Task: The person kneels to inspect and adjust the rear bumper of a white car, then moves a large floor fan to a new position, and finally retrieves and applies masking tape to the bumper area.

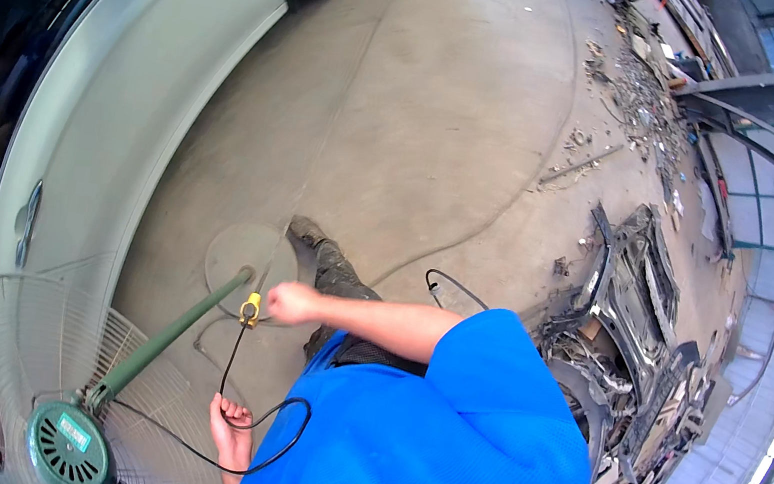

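Note:
My left hand (231, 425) is closed around a black power cable (308, 422), which loops beside my blue shirt and runs toward the fan. From that hand the cable rises to a yellow cable connector (249, 308). A thin cord leads from the connector's far end across the floor. Just right of the connector is my right hand (293, 303), its fingers curled in; anything inside them is hidden. On the left stands a green pedestal fan (68, 445) with a wire cage, pole and round base (227, 242).
A pale car (159, 54) lines the left side. Wrecked car parts (634, 312) are heaped at the right, with scattered debris (643, 95) farther off. A dark hose (503, 210) curves over the concrete floor (409, 104). My boot (308, 232) is close to the fan base.

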### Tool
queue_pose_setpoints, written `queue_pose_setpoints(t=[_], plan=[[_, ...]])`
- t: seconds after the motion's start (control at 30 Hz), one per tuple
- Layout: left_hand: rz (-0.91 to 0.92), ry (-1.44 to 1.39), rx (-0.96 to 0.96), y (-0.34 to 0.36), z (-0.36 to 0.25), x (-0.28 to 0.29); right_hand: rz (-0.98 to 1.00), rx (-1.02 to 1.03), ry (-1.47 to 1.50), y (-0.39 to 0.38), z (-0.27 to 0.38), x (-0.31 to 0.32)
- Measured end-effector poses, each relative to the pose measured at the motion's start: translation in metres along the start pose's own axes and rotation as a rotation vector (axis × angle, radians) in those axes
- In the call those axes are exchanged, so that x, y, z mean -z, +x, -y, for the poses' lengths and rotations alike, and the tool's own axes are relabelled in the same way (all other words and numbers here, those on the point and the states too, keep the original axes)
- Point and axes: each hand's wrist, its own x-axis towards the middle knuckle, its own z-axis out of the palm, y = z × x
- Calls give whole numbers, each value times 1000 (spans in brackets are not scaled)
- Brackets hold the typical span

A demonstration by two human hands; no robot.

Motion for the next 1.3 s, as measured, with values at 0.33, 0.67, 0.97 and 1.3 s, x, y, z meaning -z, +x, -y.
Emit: queue_pose_setpoints(t=[0.33,0.67,0.97,1.3], plan=[[161,125,-105,-126,-13,17,-344,-509,-23,70,-144,108],[193,147,-95,-201,-10,88,-299,-746,1037,115,-112,76],[-54,104,-30,-213,-13,103,-312,-251,489,127,-27,6],[-98,267,96,-174,43,160,416,393,-79,17,125,-140]])
